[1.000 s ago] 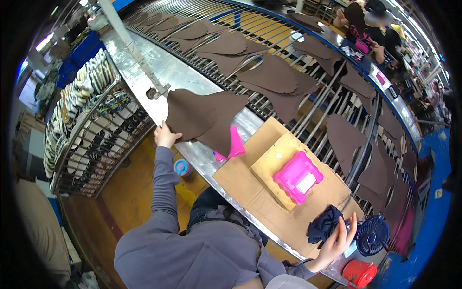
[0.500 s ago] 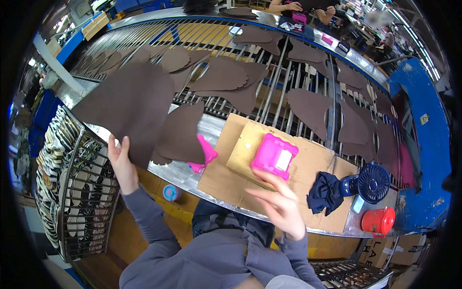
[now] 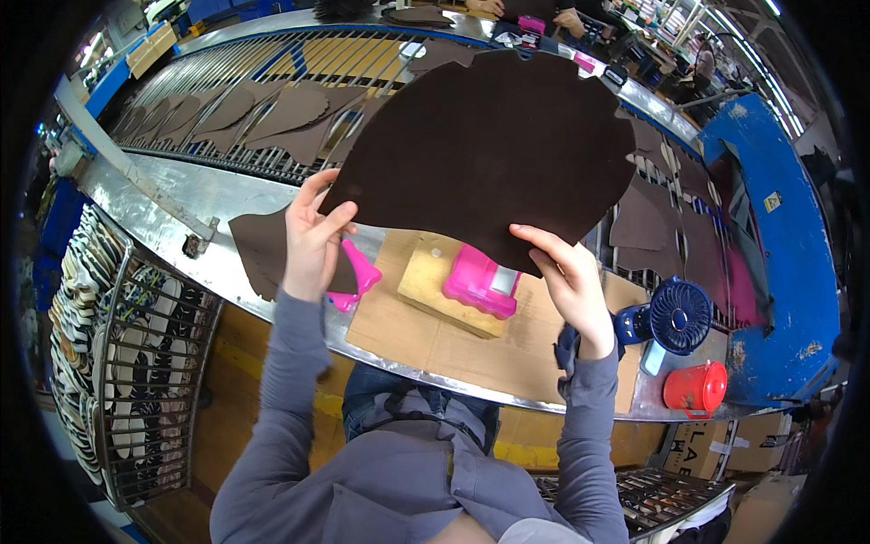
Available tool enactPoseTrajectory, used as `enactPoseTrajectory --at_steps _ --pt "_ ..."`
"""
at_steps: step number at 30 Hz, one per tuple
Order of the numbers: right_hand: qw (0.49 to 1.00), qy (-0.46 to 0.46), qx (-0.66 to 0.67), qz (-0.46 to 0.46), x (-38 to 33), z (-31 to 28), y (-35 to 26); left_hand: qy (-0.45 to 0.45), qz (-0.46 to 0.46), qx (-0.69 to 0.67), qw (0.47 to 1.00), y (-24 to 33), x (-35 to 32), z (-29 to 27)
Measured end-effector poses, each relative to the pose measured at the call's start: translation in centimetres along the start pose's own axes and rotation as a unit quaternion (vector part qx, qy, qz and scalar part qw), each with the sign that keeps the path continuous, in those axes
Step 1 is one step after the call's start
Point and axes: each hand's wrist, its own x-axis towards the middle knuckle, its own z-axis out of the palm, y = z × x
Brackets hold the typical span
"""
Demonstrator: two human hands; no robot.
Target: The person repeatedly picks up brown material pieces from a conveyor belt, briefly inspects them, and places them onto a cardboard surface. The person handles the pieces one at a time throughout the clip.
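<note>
Busy factory line here; a curved metal-rod conveyor carried brown cut pieces, with a flat cardboard sheet over the steel bench edge; the big dark brown leather panel was held up above it, long axis running lower-left to upper-right; left hand pinched its lower-left edge, right hand gripped the bottom edge; pink plastic block sat just below.

Cut sheet held up over the workbench

The large leather piece is gripped at its lower edge by the left hand and right hand, above a cardboard sheet. On the cardboard a block carries a plastic box. A fan and a lidded pot stand to the right; the roller conveyor lies behind.
</note>
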Motion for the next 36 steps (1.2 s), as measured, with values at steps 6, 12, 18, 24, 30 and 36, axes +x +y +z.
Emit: enactPoseTrajectory --at_steps 6,12,18,24,30,36 --pt "0.999 -0.040 -0.017 -0.021 0.6 0.4 1.6 -0.210 0.233 0.490 0.814 2.2 4.6 -4.0" --pt "0.999 -0.035 -0.001 -0.042 0.9 2.6 3.6 -0.147 0.101 0.422 0.889 1.9 4.4 -4.7" --pt "0.998 -0.033 0.007 -0.058 0.7 3.4 3.9 -0.149 0.118 0.449 0.873 1.9 4.1 -5.0" --pt "0.999 -0.030 -0.021 -0.025 -1.3 2.1 4.4 -0.193 0.110 0.441 0.870 0.7 4.0 -3.0" --pt "0.996 0.007 -0.084 0.010 -5.7 0.8 5.2 -0.246 0.122 0.407 0.871 -2.8 2.8 -0.5" --pt "0.976 0.095 -0.193 0.011 -11.6 1.6 8.3 -0.339 0.149 0.402 0.838 -5.2 2.4 3.0"
